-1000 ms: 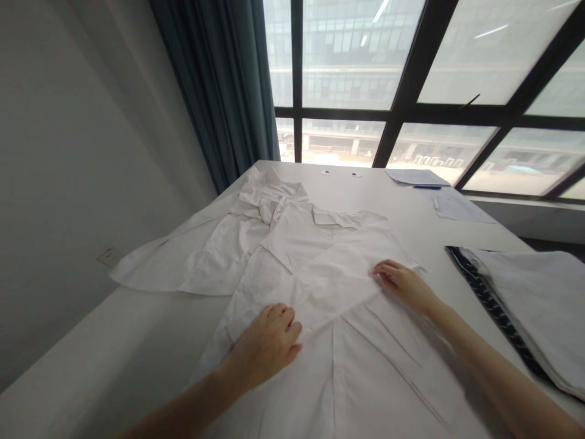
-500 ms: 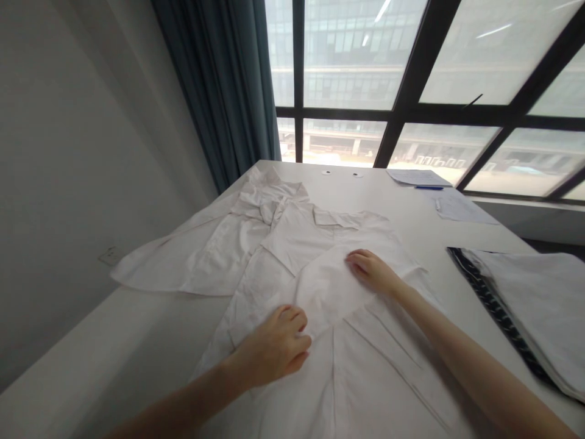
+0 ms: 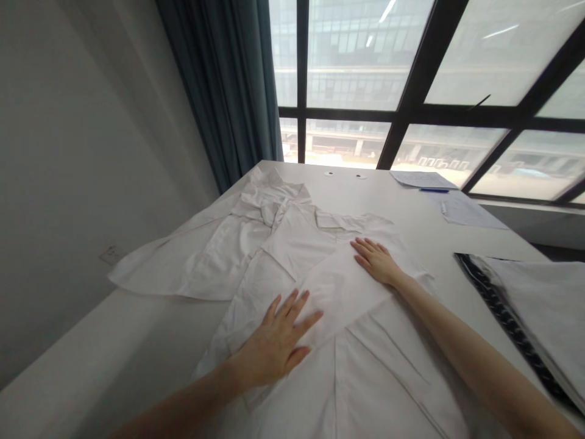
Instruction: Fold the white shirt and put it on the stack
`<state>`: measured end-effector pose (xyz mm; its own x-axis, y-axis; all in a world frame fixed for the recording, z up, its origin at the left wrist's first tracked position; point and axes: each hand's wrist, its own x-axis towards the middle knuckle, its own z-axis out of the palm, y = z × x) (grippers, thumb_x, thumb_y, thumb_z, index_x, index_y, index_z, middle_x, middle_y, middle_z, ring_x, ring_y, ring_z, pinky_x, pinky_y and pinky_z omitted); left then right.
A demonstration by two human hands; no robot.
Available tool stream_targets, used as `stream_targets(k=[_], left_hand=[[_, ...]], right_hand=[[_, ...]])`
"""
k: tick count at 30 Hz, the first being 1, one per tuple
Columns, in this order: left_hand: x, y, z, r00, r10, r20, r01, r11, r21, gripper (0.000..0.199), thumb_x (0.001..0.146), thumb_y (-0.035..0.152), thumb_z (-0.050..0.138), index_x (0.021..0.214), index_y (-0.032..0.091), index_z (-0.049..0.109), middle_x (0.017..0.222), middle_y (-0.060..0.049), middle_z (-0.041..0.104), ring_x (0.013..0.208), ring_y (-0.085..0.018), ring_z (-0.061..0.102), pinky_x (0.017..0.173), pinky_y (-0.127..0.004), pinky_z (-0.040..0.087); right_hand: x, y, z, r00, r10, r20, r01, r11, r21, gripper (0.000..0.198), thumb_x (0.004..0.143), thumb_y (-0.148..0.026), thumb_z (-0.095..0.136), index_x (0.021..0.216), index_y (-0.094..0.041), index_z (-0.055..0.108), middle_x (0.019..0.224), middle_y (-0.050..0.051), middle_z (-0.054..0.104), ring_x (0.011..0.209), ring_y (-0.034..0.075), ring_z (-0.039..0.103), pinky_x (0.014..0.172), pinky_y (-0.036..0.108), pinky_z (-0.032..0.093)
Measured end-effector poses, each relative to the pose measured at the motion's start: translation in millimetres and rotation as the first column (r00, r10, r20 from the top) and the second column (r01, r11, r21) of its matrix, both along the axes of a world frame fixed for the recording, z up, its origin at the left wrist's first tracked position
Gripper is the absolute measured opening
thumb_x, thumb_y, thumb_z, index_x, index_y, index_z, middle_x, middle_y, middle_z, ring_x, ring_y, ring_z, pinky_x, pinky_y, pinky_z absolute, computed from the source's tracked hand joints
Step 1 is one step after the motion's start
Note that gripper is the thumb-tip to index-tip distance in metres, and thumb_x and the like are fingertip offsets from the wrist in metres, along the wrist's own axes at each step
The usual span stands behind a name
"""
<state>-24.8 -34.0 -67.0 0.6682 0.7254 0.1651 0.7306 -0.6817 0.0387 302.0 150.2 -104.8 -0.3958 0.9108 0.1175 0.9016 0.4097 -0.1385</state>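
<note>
A white shirt [image 3: 338,286] lies spread on the table, its collar [image 3: 339,221] toward the far side. One sleeve is folded slantwise across its body. My left hand [image 3: 278,338] rests flat on the lower left of that fold, fingers spread. Higher up, below the collar, my right hand [image 3: 377,262] lies flat on the cloth with its fingers stretched out. Beside the shirt on the left, a second crumpled white garment [image 3: 201,256] drapes past the table's left edge.
Folded white fabric with a black edge [image 3: 534,305] lies at the right. Papers [image 3: 425,180] and a blue pen [image 3: 434,191] sit at the far right of the white table [image 3: 137,347]. A blue curtain [image 3: 223,91] and windows stand behind.
Both hands have gone from curled fingers to flat, spread ones on the shirt. My right hand sits slightly farther up the cloth, and the folded sleeve looks smoother.
</note>
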Motion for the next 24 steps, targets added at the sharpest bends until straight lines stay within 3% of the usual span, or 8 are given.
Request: stream_targets(k=[5,10,14,19,22,24], left_hand=[[-3.1,-0.7,-7.0,0.993,0.112,0.045,-0.115,0.992,0.058,0.067,0.093,0.046,0.047,0.150,0.022,0.023,0.154,-0.014,0.027,0.142,-0.029,0.025,0.112,-0.047,0.025],[-7.2,2.6,-15.1,0.969,0.186,0.164,-0.194,0.981,0.034,0.050,0.095,0.030,0.041,0.144,0.023,0.034,0.148,-0.012,0.038,0.135,-0.025,0.037,0.108,-0.043,0.033],[-17.3,14.9,-14.5,0.908,0.318,0.273,-0.321,0.946,-0.034,0.034,0.094,0.022,0.041,0.128,0.020,0.046,0.125,-0.012,0.056,0.115,-0.023,0.052,0.098,-0.042,0.042],[-31.3,28.8,-9.2,0.875,0.433,0.218,-0.424,0.901,-0.091,0.019,0.094,0.021,0.043,0.110,0.018,0.052,0.098,-0.007,0.061,0.091,-0.020,0.057,0.082,-0.035,0.046],[-34.6,30.3,-7.8,0.875,0.473,0.101,-0.464,0.880,-0.104,0.017,0.093,0.017,0.046,0.108,0.020,0.053,0.093,-0.005,0.062,0.088,-0.020,0.058,0.078,-0.033,0.045],[-35.1,29.6,-6.6,0.883,0.467,0.048,-0.461,0.882,-0.101,0.018,0.092,0.016,0.047,0.109,0.020,0.053,0.092,-0.005,0.062,0.087,-0.020,0.058,0.079,-0.034,0.044]], right_hand=[[35.6,35.8,-1.7,0.989,-0.145,0.040,0.145,0.989,0.009,0.055,0.096,-0.053,0.023,0.144,-0.031,0.038,0.153,0.004,0.033,0.139,0.029,0.030,0.108,0.056,0.028],[59.5,61.2,-1.1,0.961,-0.273,0.035,0.271,0.961,0.050,0.054,0.095,-0.051,0.025,0.139,-0.028,0.045,0.148,0.009,0.041,0.135,0.031,0.038,0.104,0.059,0.032],[58.2,62.3,-0.4,0.946,-0.322,0.023,0.318,0.942,0.103,0.052,0.095,-0.045,0.027,0.136,-0.021,0.047,0.144,0.014,0.045,0.132,0.033,0.040,0.101,0.063,0.032],[34.8,47.7,0.4,0.969,-0.247,0.005,0.243,0.956,0.167,0.049,0.096,-0.039,0.029,0.134,-0.015,0.048,0.141,0.016,0.047,0.131,0.030,0.041,0.106,0.052,0.033],[24.7,38.9,-2.4,0.984,-0.176,-0.004,0.174,0.971,0.162,0.046,0.097,-0.040,0.028,0.132,-0.019,0.051,0.138,0.012,0.052,0.127,0.024,0.047,0.104,0.041,0.039],[24.9,33.8,-4.6,0.985,-0.170,-0.006,0.169,0.974,0.153,0.045,0.097,-0.041,0.030,0.131,-0.021,0.052,0.138,0.011,0.053,0.127,0.024,0.047,0.103,0.042,0.039]])
